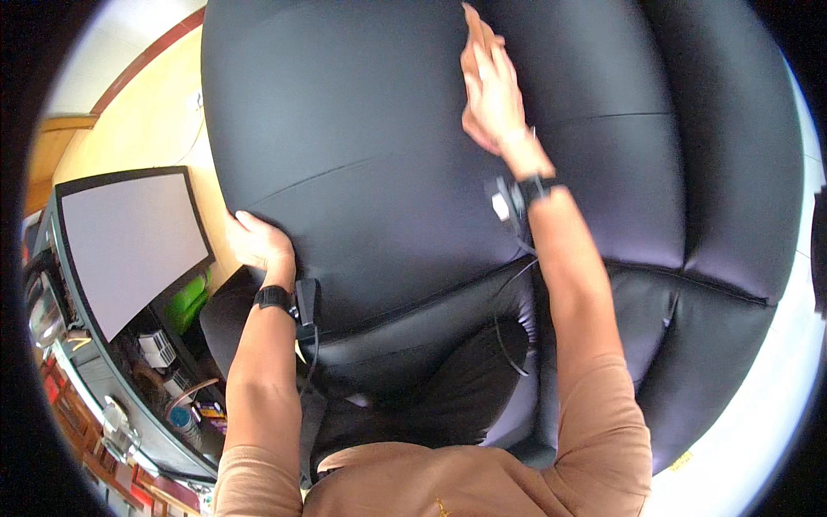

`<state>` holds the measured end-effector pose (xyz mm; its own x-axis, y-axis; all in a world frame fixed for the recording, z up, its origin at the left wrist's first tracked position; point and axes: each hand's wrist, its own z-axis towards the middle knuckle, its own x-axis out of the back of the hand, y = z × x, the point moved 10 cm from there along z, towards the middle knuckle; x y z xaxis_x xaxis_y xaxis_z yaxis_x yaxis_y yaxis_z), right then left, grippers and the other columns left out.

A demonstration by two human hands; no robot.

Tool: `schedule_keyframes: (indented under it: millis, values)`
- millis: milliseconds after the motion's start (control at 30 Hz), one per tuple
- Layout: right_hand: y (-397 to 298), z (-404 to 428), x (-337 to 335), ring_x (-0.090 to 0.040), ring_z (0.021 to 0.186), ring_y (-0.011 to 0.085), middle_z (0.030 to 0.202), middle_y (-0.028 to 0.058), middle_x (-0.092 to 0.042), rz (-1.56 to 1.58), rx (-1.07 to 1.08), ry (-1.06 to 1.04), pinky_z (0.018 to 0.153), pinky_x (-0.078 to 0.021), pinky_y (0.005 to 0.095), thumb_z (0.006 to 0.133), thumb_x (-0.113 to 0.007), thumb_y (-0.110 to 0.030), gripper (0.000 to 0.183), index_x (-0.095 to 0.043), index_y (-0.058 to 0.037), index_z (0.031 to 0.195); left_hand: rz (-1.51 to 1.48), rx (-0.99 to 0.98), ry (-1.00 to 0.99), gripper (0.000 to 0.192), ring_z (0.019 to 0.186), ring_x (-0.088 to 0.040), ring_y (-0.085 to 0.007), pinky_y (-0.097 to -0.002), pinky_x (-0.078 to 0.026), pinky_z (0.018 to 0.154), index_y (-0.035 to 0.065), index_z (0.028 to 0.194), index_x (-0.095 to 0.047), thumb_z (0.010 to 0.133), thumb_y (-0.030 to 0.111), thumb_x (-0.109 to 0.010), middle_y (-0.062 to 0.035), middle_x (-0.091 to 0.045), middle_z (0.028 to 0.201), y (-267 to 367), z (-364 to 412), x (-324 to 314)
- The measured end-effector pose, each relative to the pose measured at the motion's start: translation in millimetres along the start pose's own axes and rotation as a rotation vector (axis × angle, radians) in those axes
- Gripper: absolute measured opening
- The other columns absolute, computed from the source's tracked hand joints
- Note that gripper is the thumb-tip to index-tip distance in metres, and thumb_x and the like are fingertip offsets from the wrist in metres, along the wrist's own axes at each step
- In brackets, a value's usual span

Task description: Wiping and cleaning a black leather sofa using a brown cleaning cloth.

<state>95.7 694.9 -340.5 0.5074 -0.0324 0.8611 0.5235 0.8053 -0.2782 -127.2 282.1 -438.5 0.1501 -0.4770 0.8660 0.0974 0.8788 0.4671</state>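
A black leather-like sofa (362, 194) with stitched seams fills the middle of the head view. My left hand (260, 242) rests at the cushion's left edge, thumb apart, its fingers partly hidden past that edge. Farther up and to the right, my right hand (494, 94) is over the groove between the seat cushion and the backrest (601, 71). Its fingers point away from me, and something tan or another surface shows at their tips, too blurred to name. Each wrist wears a black strap with a small device and a cable.
At left stands a dark cabinet (129, 413) with a wide grey screen (132, 245) and shelves of small items. A green object (187, 300) lies beside it. Pale floor (743, 400) shows at right, and red-brown wooden furniture (84, 439) at lower left.
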Motion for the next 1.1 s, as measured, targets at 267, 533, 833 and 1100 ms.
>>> schedule_keyframes:
  millis: [267, 533, 833, 1100]
  values:
    - [44.3, 9.9, -27.6, -0.042, 0.133, 0.0326, 0.140, 0.0184, -0.050, 0.009, -0.213, -0.162, 0.111, -0.0345, 0.0366, 0.100, -0.034, -0.019, 0.040, -0.057, -0.0067, 0.131, -0.013, -0.011, 0.006, 0.051, 0.111, -0.056, -0.0426, -0.0501, -0.041, 0.096, -0.0010, 0.129, -0.055, 0.099, 0.036, -0.037, -0.0248, -0.061, 0.120, 7.7, 2.1, 8.0]
    - [15.5, -156.2, 43.7, -0.045, 0.133, 0.0356, 0.143, 0.0252, -0.044, -0.272, -0.168, -0.252, 0.107, -0.0391, 0.0406, 0.078, -0.057, 0.004, 0.064, -0.039, 0.0033, 0.139, 0.009, -0.001, -0.058, 0.053, 0.111, -0.056, -0.0428, -0.0517, -0.043, 0.094, -0.0016, 0.128, -0.054, 0.098, 0.037, -0.035, -0.0247, -0.060, 0.121, 16.6, -4.1, -1.8]
    - [-24.2, -262.9, 81.2, -0.025, 0.145, 0.0332, 0.157, 0.0199, -0.024, -0.221, -0.328, -0.362, 0.113, -0.0287, 0.0388, 0.073, -0.043, 0.012, 0.077, -0.024, 0.0076, 0.148, 0.052, 0.022, 0.001, 0.051, 0.105, -0.059, -0.0432, -0.0519, -0.046, 0.091, -0.0006, 0.126, -0.057, 0.097, 0.035, -0.034, -0.0235, -0.064, 0.114, 10.6, -1.9, 3.2]
    - [-124.3, -314.8, 26.6, -0.036, 0.125, 0.0577, 0.130, 0.0429, -0.043, -0.258, -0.437, -0.827, 0.113, -0.0133, 0.0634, 0.064, -0.053, -0.020, 0.073, -0.044, 0.0281, 0.118, 0.038, 0.061, -0.016, 0.047, 0.102, -0.060, -0.0433, -0.0529, -0.045, 0.089, -0.0014, 0.121, -0.059, 0.097, 0.033, -0.036, -0.0243, -0.065, 0.111, 15.4, 2.0, 8.8]
